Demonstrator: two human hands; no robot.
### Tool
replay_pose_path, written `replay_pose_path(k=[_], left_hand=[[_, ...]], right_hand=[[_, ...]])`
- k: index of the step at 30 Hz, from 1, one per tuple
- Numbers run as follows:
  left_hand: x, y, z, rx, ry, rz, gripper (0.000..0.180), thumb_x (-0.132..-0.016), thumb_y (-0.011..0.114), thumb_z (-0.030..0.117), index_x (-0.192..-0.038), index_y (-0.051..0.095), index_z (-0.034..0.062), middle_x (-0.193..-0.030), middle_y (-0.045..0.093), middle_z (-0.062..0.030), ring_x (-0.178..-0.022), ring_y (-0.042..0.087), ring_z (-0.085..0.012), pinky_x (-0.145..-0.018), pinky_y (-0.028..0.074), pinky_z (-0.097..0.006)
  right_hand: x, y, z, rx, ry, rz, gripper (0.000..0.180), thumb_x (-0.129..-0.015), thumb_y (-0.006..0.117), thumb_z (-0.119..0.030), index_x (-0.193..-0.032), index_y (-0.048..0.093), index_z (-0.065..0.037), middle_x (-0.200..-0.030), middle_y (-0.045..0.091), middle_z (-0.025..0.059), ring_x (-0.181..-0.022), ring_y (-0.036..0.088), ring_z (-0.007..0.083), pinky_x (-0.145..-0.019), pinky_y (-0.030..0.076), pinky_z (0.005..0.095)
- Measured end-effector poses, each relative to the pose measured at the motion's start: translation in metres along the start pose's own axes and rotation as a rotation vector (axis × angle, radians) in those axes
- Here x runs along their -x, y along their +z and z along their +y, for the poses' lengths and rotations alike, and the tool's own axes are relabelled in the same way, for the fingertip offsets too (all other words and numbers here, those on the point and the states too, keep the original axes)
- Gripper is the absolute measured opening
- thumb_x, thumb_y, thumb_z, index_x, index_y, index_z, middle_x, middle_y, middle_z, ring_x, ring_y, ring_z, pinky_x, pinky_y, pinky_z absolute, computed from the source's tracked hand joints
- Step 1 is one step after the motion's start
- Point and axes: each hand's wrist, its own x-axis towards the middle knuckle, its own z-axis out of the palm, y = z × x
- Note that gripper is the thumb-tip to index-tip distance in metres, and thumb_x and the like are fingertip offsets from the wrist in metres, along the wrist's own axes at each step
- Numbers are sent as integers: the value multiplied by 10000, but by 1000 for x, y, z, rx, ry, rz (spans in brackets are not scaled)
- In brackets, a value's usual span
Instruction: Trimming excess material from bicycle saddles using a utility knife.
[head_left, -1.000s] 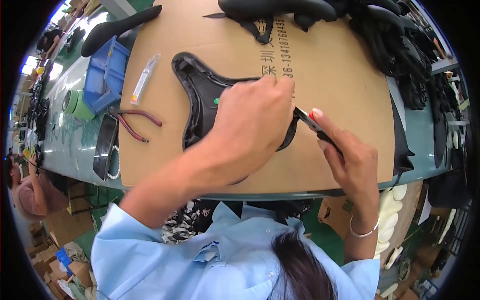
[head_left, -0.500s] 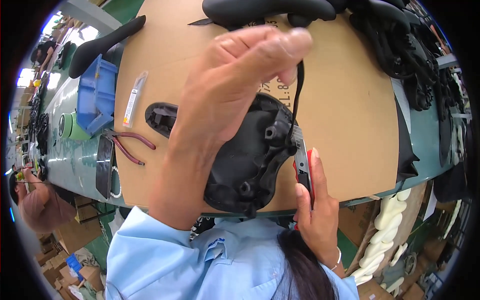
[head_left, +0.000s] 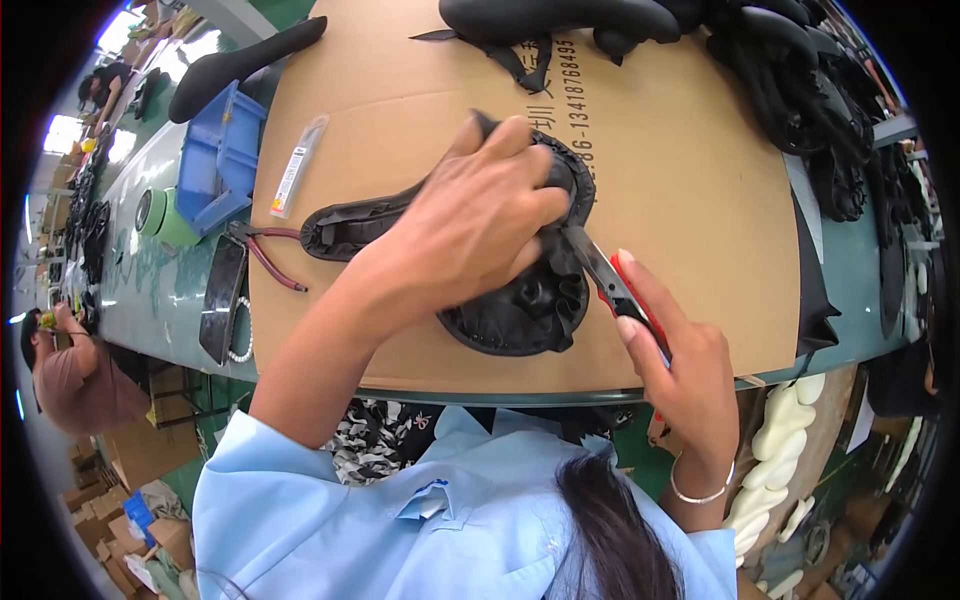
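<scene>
A black bicycle saddle [head_left: 525, 315] lies underside up on the cardboard, its narrow nose to the left and its wide end to the right. Gathered cover material runs round its rim. My left hand [head_left: 490, 195] is closed over the wide end, with a bit of black cover material sticking up past its fingers. Its fingertips are partly hidden. In my right hand [head_left: 690, 375] is a red-and-black utility knife [head_left: 622, 290]. The metal blade points up and left, its tip at the rim of the saddle beside my left fingers.
Pliers [head_left: 265, 250], a blade case [head_left: 298, 168], a phone [head_left: 222, 300] and a blue bin [head_left: 220, 160] lie to the left. More black saddles [head_left: 560, 22] stand along the far edge and right side of the cardboard [head_left: 690, 220]. Another person [head_left: 80, 380] sits far left.
My left hand has come down from above onto the wide end, where a black strip hung from it before. The saddle has turned and shifted away from me. The knife now tilts left.
</scene>
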Motion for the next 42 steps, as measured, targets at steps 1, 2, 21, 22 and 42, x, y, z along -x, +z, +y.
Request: replay_pose_path(k=[1,2,21,22,42], left_hand=[[-3,11,-6,45,117,110,178,-581,739,126,-643,580,76,-627,456,-32,-746,507,-260,-735,413,-388],[-3,17,-11,39,115,112,178,-581,739,126,-643,580,76,-627,456,-32,-746,507,-260,-735,413,-388],[1,24,-17,29,117,457,236,-680,714,171,-544,537,93,-629,438,4,-685,465,-178,-723,320,-357],[-1,24,-17,27,102,469,215,-704,704,149,-563,558,77,-629,448,-4,-681,467,-184,-724,323,-356],[66,-19,19,1092,-557,180,445,-1016,372,345,-820,572,0,-791,568,-67,-775,559,-168,-760,429,-298]], right_hand=[[-4,-2,1,1,-10,-1,482,-907,570,-134,-1383,495,-151,-733,669,128,-513,609,269,-503,460,337],[-8,-3,1,-247,129,-96,470,-918,552,-134,-1384,494,-141,-683,634,93,-481,576,213,-477,443,315],[11,21,7,-199,109,-3,481,-889,604,-104,-1362,516,-94,-944,677,174,-557,590,201,-573,474,292],[19,22,6,-227,100,20,481,-888,608,-109,-1360,518,-90,-922,675,169,-552,587,212,-572,473,294],[-19,-49,48,62,-317,-210,561,-784,663,-73,-1323,570,-199,-988,697,116,-630,628,292,-600,497,332]])
